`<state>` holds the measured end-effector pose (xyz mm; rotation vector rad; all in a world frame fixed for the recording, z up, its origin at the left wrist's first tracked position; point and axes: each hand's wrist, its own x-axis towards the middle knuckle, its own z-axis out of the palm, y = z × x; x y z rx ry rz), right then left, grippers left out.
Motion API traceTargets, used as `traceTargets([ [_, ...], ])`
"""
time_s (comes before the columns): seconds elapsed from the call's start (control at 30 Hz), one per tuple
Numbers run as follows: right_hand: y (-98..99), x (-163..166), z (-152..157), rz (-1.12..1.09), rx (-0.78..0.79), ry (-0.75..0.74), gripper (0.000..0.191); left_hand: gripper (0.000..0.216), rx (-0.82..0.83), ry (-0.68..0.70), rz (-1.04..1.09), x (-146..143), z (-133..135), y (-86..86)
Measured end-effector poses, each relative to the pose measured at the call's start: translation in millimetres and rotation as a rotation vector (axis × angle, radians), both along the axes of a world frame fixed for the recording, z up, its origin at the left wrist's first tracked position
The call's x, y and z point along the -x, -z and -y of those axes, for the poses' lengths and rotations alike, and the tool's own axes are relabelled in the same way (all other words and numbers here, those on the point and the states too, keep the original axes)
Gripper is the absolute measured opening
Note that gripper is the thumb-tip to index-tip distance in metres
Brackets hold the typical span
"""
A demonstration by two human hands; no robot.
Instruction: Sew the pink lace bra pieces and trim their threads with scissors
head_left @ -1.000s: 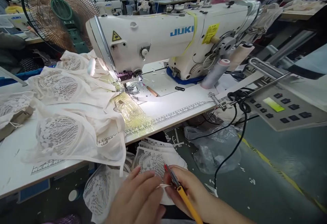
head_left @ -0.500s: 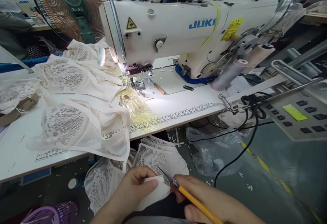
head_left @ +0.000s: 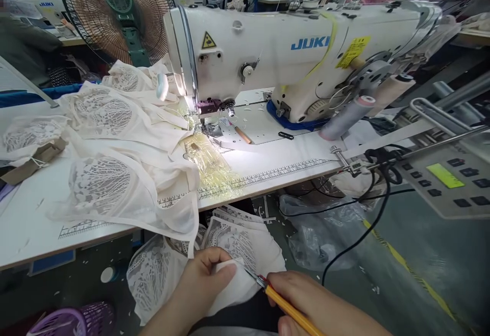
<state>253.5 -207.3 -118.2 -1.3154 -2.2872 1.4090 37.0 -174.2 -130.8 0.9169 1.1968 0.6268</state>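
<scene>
My left hand [head_left: 199, 287] is closed, pinching a piece of cream lace fabric [head_left: 237, 254] held in my lap below the table edge. My right hand [head_left: 310, 300] grips a yellow-handled thread snipper [head_left: 283, 303], its metal tip touching the fabric edge right beside my left thumb. More cream lace pieces [head_left: 115, 162] lie heaped on the white sewing table [head_left: 275, 165], with one end hanging over the front edge. The white JUKI sewing machine [head_left: 291, 55] stands behind, its lamp lighting the needle area.
A standing fan [head_left: 115, 9] is at the back left. A control panel [head_left: 447, 175] with a green display and black cables hangs at the right. A grey thread cone [head_left: 346, 116] lies by the machine. A purple basket [head_left: 72, 320] and a plastic bag [head_left: 321, 234] sit on the floor.
The view has drifted so the machine sits further right in frame. My left hand has gone from flat fingers to a pinch on the fabric, and the snipper tip has lowered to its edge.
</scene>
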Motion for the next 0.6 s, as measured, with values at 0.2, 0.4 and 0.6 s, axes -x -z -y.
traceTargets([
  [0.2, 0.5, 0, 1, -0.043, 0.051, 0.026, 0.069, 0.019, 0.059, -0.052, 0.058, -1, 2, -6.1],
  [0.4, 3.0, -1, 0, 0.01, 0.02, 0.014, 0.072, 0.025, 0.094, -0.05, 0.076, 1, 2, 2.1],
  [0.6, 0.8, -3, 0, -0.01, 0.018, -0.029, 0.069, 0.024, 0.105, -0.022, 0.042, 0, 3, 3.9],
])
